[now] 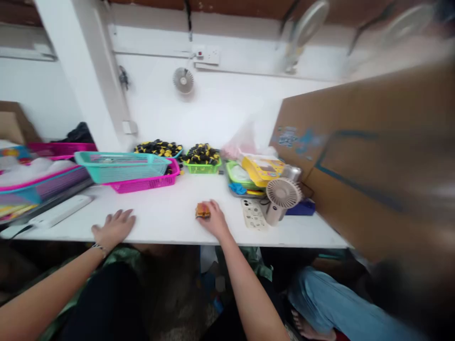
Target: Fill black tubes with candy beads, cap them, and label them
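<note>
The left hand (113, 229) lies palm down on the white table top, fingers spread and open, holding nothing; a thin bracelet circles its wrist. The right hand (213, 219), at about two o'clock from the left hand, has its fingers bunched and bent toward a small orange-and-black part (203, 210). Their tips touch the part's right side, but the view cannot show whether they grip it firmly. The part sits on the table at the hand's nine o'clock, blurred and squat, its longer axis lying roughly left to right, though its exact shape is too unclear to tell.

Along the table (167, 208), from left to right, a white power strip (60, 210) lies at the near left edge. Behind it are a magenta tray (60, 149) and a teal plastic basket (121, 166) resting on a pink basket (149, 182). At twelve o'clock from the hands, black-and-yellow parts are heaped in a pile (159, 148) and in a green basket (202, 167). To the right are a yellow box (263, 170) on a metal tray (241, 189), a white socket strip (254, 214), and a small white fan (283, 193).

A cardboard sheet (355, 142) stands at three o'clock. A wall fan (183, 80) and a wall socket (208, 56) are mounted on the white wall beyond. Below the table at four o'clock is a leg in blue jeans (337, 303).
</note>
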Demonstrator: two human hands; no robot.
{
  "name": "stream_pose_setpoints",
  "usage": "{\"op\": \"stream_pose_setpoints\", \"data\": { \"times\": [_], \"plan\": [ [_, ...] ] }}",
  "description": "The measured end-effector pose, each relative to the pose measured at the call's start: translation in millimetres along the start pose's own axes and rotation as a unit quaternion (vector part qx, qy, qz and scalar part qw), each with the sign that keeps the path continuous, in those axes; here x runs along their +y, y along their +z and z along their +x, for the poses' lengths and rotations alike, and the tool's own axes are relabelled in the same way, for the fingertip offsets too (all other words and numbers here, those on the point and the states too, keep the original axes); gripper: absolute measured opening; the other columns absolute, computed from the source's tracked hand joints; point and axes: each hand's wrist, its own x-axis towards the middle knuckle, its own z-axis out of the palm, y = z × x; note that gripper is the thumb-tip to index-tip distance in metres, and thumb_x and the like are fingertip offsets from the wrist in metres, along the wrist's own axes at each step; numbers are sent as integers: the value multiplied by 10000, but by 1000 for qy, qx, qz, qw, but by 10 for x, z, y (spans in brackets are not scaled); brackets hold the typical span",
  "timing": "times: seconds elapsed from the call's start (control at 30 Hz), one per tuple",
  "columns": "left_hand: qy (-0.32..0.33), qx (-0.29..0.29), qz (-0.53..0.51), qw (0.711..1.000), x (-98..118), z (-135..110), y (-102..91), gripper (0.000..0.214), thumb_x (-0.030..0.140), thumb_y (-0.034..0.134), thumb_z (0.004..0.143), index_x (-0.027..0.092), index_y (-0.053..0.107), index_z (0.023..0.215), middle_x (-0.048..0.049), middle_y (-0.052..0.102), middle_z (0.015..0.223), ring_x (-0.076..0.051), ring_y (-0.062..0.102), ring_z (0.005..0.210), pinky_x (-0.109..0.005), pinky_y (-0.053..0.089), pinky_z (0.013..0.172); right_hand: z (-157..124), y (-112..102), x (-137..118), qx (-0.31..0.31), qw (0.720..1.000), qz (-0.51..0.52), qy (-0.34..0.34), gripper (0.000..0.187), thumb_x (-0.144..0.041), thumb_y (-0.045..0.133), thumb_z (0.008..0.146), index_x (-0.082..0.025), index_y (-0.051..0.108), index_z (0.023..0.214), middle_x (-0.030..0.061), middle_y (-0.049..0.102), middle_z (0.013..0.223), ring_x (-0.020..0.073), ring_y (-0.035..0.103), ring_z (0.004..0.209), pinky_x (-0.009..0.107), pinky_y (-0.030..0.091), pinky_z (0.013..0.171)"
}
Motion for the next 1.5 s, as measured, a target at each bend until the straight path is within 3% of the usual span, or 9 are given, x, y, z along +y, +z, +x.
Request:
{"op": "stream_pose_setpoints", "data": {
  "times": [0.23, 0.57, 0.7, 0.87, 0.97, 1.13, 1.27, 1.37, 1.5],
  "plan": [
    [-38, -52, 40, 997, -30, 21, 47, 538, 440, 556, 945, 238, 449, 1432, -104, 333, 1564, -370, 259, 1444, -678, 160, 1148, 18, 120, 110, 34, 997, 44, 62, 425, -374, 624, 921, -195, 541, 1297, 111, 507, 1383, 291, 521, 1224, 543, 442, 1018],
    [-33, -49, 16, 998, -31, -36, 8, 515, 376, 585, 943, 207, 459, 1413, -126, 366, 1531, -355, 360, 1387, -637, 288, 1115, -30, 98, 133, -12, 988, 134, 81, 425, -364, 621, 930, -178, 531, 1302, 93, 611, 1215, 236, 629, 1041, 464, 538, 891],
    [-21, -43, -23, 999, -43, -109, -35, 474, 332, 569, 959, 202, 468, 1404, -124, 361, 1532, -351, 370, 1380, -619, 276, 1121, -32, 89, 87, -23, 983, 166, 80, 441, -359, 625, 928, -182, 521, 1318, 97, 595, 1247, 245, 617, 1073, 478, 527, 914],
    [17, -71, -110, 991, 211, -124, -6, 487, 344, 593, 940, 193, 478, 1388, -130, 405, 1494, -349, 403, 1354, -623, 326, 1099, -20, 46, 18, -32, 970, 221, 92, 423, -348, 626, 929, -178, 530, 1304, 87, 618, 1196, 227, 637, 1014, 459, 541, 885],
    [153, -157, -202, 954, 572, -67, 105, 468, 326, 622, 925, 197, 512, 1361, -123, 453, 1465, -329, 435, 1338, -600, 350, 1099, 4, 28, 19, -27, 956, 270, 113, 409, -346, 626, 931, -173, 536, 1291, 72, 640, 1125, 198, 656, 924, 422, 562, 831],
    [322, -304, -369, 817, 1298, 57, 524, 610, 322, 684, 883, 212, 436, 1430, -139, 475, 1455, -318, 498, 1296, -570, 406, 1078, 89, 41, 131, 6, 919, 364, 155, 337, -343, 638, 925, -157, 583, 1202, 66, 649, 1099, 189, 660, 915, 394, 573, 804],
    [328, -348, -486, 731, 1730, 135, 861, 546, 332, 613, 935, 189, 419, 1426, -120, 617, 1254, -268, 619, 1132, -517, 492, 993, 156, 51, 232, 43, 892, 403, 202, 307, -349, 611, 941, -153, 591, 1176, 64, 648, 1086, 177, 657, 888, 368, 576, 770],
    [295, -349, -535, 710, 1880, 196, 965, 500, 318, 629, 924, 173, 460, 1372, -107, 626, 1203, -248, 643, 1051, -493, 522, 942, 189, 69, 255, 61, 877, 419, 227, 321, -398, 572, 960, -152, 591, 1166, 60, 652, 1051, 162, 655, 838, 340, 574, 722],
    [259, -360, -559, 701, 1907, 262, 987, 595, 279, 773, 798, 173, 491, 1311, -129, 568, 1324, -252, 642, 1056, -478, 530, 939, 195, 84, 223, 65, 869, 428, 241, 342, -454, 521, 977, -146, 615, 1093, 47, 660, 967, 142, 647, 766, 310, 566, 670]
  ]
}}
